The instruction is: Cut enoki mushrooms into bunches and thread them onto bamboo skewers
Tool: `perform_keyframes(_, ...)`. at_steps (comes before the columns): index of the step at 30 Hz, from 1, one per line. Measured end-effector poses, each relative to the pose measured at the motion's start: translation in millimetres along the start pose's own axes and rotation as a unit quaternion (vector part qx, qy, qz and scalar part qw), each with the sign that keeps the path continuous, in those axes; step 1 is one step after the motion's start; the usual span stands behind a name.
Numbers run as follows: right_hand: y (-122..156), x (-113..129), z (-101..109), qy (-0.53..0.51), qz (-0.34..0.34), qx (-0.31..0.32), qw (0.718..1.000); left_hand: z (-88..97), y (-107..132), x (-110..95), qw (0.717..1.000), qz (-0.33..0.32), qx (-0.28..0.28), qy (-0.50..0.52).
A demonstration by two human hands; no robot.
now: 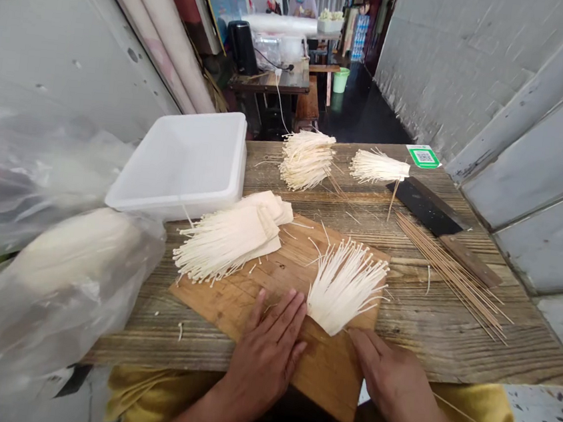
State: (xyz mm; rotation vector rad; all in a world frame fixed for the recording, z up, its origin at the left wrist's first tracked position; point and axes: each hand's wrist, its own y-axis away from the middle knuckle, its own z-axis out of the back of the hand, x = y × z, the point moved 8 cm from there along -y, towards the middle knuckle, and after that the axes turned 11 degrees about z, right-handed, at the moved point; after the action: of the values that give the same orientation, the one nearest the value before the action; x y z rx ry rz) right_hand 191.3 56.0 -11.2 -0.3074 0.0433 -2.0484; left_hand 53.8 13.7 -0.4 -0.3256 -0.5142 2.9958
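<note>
While a tan skewer (pixel 454 408) appears pinched by the right hand (pixel 395 376), fanned white enoki (pixel 346 288) near the brown wooden board's (pixel 328 370) right edge seems steadied by the flat, released left hand (pixel 268 340).

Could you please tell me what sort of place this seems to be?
Probably a small eatery or snack shop: enoki mushrooms lie on a cutting board, wooden skewers lie beside a cleaver, and a green QR-code card, perhaps for payment, is on the table.
</note>
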Motion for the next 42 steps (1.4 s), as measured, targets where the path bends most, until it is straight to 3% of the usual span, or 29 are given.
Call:
perform_keyframes(17, 0.3, -2.2, -3.0, -0.033, 0.000, 0.007, 0.999, -0.6, -1.6, 2.3, 0.999, 0.021, 0.008, 0.033)
perform_keyframes(24, -2.1, -1.1, 2.9, -0.017, 0.003, -0.012, 1.000, -4.7, -1.0, 2.6, 0.999, 0.008, 0.044, 0.012)
perform_keyframes(42, -2.3, 4.2, 5.1, 0.037, 0.038, -0.044, 0.998, -6.3, 0.7, 1.2, 0.999, 0.009, 0.039, -0.006)
